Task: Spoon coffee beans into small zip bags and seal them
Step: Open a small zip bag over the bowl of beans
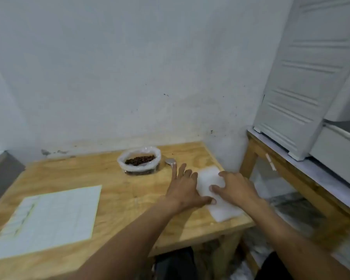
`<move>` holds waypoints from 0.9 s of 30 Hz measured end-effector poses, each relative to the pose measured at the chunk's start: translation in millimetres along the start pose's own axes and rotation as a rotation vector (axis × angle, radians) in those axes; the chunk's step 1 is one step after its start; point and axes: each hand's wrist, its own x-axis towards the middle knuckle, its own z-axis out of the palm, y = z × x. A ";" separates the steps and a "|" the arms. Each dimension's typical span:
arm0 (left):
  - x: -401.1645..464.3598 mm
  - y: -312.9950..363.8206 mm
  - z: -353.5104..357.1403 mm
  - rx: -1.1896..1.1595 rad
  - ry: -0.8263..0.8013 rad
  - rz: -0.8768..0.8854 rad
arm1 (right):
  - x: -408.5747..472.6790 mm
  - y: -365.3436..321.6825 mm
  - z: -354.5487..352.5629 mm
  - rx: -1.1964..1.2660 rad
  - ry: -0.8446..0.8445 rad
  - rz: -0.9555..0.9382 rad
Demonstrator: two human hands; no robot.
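Observation:
A clear plastic bag of dark coffee beans (139, 161) stands open near the back of the wooden table (113, 190). A metal spoon (169, 161) lies just right of it. A white stack of small zip bags (220, 209) lies flat near the table's right edge. My left hand (185, 187) lies spread on the table at the stack's left side, its thumb touching the stack. My right hand (233, 187) rests on top of the stack with fingers extended, pressing it down.
A lined paper sheet (49, 219) lies on the table's front left. A white plastic cabinet (303, 81) stands on a second wooden bench (271, 158) to the right. The white wall runs close behind the table.

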 end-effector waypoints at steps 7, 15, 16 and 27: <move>-6.1 6.3 -5.3 -0.061 0.179 0.019 | 12.8 -8.9 -3.2 0.019 0.170 0.036; -19.8 -6.8 -23.7 -0.455 0.456 -0.103 | 40.1 4.2 -27.2 0.824 0.084 0.115; -20.3 -10.5 -29.0 -0.511 0.501 -0.117 | 40.4 -0.2 -31.1 0.865 0.091 0.089; -53.4 -54.1 -87.3 -0.925 0.811 -0.314 | 39.0 -87.9 -36.6 0.746 0.454 -0.235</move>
